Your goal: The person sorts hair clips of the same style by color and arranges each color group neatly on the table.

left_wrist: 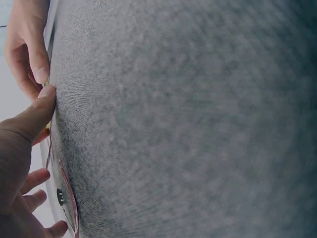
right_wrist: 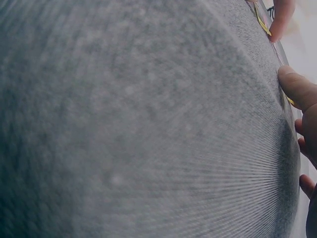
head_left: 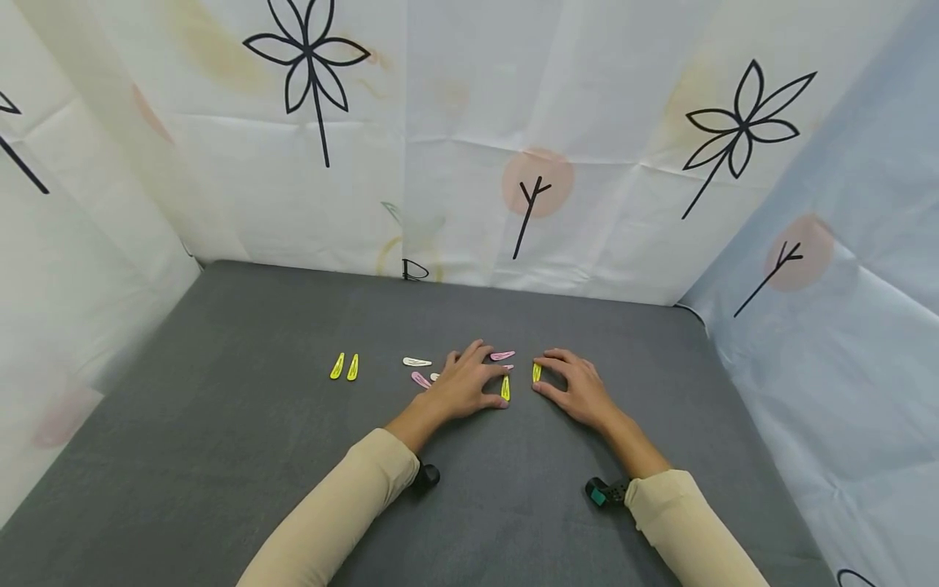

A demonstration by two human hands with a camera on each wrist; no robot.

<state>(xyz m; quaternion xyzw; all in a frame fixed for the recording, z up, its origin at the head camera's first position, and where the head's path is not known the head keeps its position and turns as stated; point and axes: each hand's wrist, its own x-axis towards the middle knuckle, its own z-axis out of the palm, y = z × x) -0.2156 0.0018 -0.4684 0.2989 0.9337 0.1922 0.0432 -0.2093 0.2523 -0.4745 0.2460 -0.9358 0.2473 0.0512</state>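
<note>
Near the middle of the grey table, my left hand [head_left: 462,385] pinches a yellow snap hair clip [head_left: 505,388] by its two ends, between thumb and index finger. Just to its right, my right hand [head_left: 582,391] holds another yellow hair clip [head_left: 537,372] the same way, upright in the head view. A small gap separates the two clips. Beyond the left fingertips lies a pink clip [head_left: 502,355], with a second pink piece partly hidden below it. The left wrist view shows the left thumb [left_wrist: 43,99] close to the right hand [left_wrist: 29,44].
Left of the hands lie a white clip [head_left: 416,361], a pink clip [head_left: 421,380] and a partly covered white clip [head_left: 435,377]. Two yellow clips [head_left: 345,367] lie side by side farther left. Patterned white fabric [head_left: 469,163] walls the table's back and sides.
</note>
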